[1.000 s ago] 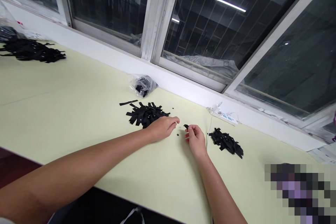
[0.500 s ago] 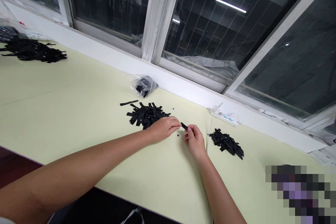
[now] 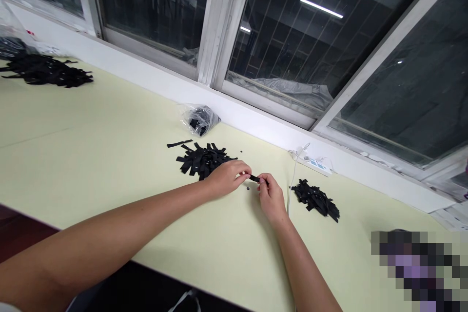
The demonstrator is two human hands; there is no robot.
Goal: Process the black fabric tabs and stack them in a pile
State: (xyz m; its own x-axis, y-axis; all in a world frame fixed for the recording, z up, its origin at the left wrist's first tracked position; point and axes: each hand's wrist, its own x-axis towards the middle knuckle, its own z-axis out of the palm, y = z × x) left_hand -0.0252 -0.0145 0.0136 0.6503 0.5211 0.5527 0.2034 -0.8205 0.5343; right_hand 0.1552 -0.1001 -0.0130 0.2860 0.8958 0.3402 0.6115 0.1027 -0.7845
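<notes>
Dark windows (image 3: 278,44) in pale frames (image 3: 215,24) fill the 12 o'clock side, above a white ledge (image 3: 153,80) and a pale yellow-green desk (image 3: 109,165). Taking the two hands as the dial's centre, a short black strip (image 3: 254,178) spans the gap between them. The left hand (image 3: 227,178) reaches in from 8 o'clock, its fingers pinching one end; the right hand (image 3: 272,197) comes from 5 o'clock, its fingers pinching the other end, which they largely hide. A small black ring (image 3: 247,188) lies on the desk at 7 o'clock, near the strip. Between 9 and 10 o'clock, a pile of black strips (image 3: 197,160) is partly covered by the left hand, with one loose strip (image 3: 179,143) beside it. Near 11 o'clock sits a clear bag (image 3: 200,119) with dark contents. A second pile (image 3: 318,200) lies between 3 and 4 o'clock, past a white cable (image 3: 293,175); a power strip (image 3: 317,165) rests between 2 and 3.
</notes>
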